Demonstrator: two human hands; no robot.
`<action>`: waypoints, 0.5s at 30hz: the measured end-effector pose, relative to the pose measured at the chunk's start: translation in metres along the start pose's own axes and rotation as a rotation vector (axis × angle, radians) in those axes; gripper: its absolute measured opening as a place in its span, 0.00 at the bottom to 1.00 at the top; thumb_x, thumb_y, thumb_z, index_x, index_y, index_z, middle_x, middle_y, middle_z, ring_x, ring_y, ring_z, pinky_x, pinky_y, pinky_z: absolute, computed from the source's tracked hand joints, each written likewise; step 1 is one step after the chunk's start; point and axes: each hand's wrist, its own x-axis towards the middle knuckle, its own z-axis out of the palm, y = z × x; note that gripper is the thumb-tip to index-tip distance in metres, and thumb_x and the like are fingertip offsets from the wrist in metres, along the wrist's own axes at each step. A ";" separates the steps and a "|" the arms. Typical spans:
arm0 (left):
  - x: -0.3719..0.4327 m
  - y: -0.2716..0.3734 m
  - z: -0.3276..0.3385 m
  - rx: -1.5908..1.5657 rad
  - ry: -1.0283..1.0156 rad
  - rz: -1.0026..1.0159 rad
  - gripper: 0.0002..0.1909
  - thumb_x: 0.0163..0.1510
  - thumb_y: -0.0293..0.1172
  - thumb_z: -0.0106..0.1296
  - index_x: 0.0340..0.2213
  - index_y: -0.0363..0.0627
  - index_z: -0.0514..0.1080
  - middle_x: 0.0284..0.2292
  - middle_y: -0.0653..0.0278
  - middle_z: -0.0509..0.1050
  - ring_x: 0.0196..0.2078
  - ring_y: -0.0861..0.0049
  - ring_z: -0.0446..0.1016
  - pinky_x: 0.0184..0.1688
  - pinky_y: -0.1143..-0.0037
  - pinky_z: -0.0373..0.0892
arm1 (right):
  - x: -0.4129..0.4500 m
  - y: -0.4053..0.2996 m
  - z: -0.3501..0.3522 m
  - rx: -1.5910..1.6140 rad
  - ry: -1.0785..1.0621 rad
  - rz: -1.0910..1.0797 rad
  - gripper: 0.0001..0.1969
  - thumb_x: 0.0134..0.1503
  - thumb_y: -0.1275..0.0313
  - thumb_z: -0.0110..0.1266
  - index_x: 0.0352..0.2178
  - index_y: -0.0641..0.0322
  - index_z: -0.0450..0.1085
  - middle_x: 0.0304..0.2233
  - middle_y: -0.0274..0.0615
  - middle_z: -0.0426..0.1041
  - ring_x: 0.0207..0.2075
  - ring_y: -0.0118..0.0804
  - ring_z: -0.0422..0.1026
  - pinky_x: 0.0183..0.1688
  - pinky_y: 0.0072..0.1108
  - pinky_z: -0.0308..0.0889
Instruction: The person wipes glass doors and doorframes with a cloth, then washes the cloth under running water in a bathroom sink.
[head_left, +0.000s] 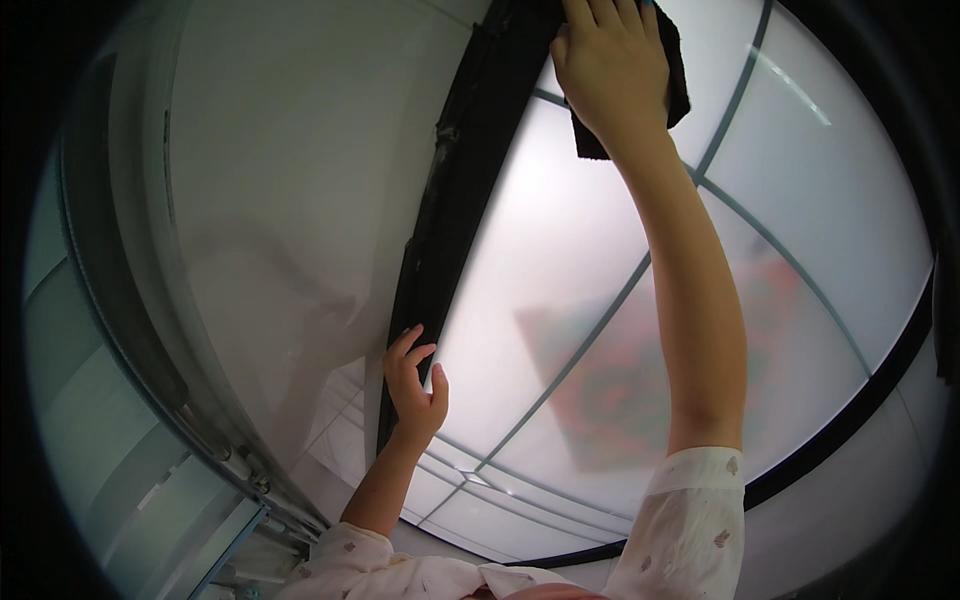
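My right hand (615, 71) is spread flat over a black cloth or pad (679, 79) at the top of the view, pressing it on a frosted glass panel (555, 217). The fingertips run out of the picture. Thin grey bars (600, 322) divide the glass into panes. Lower left, my left hand (416, 390) is at the black frame edge (469, 195) of the panel. Its fingers are bent and apart, with nothing held. Whether they touch the frame is unclear.
A pale smooth surface (300, 142) with a faint shadow lies left of the frame. Farther left are a dark metal rail (142, 300) and blue-green panels (75, 420). A blurred red and green shape (615, 382) shows in the glass. Pale tiles (847, 480) lie lower right.
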 end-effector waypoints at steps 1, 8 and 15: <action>-0.006 -0.002 0.001 0.000 -0.010 -0.012 0.12 0.44 0.23 0.43 0.34 0.38 0.63 0.44 0.52 0.62 0.46 0.61 0.60 0.48 0.67 0.54 | -0.012 -0.010 0.001 0.032 -0.042 0.008 0.20 0.50 0.70 0.40 0.46 0.67 0.58 0.47 0.50 0.60 0.52 0.46 0.54 0.55 0.35 0.46; -0.034 -0.011 -0.010 -0.091 -0.041 -0.138 0.12 0.44 0.19 0.43 0.34 0.38 0.61 0.43 0.53 0.63 0.43 0.63 0.61 0.47 0.69 0.56 | -0.139 -0.105 -0.016 0.293 -0.180 -0.032 0.24 0.39 0.76 0.47 0.43 0.68 0.61 0.45 0.51 0.61 0.49 0.50 0.59 0.51 0.36 0.53; -0.053 -0.010 -0.030 -0.096 -0.113 -0.169 0.11 0.43 0.20 0.44 0.33 0.39 0.63 0.42 0.55 0.64 0.43 0.63 0.61 0.45 0.69 0.57 | -0.238 -0.135 -0.058 0.603 -0.556 -0.531 0.18 0.45 0.77 0.41 0.42 0.65 0.63 0.47 0.47 0.61 0.53 0.45 0.55 0.53 0.31 0.52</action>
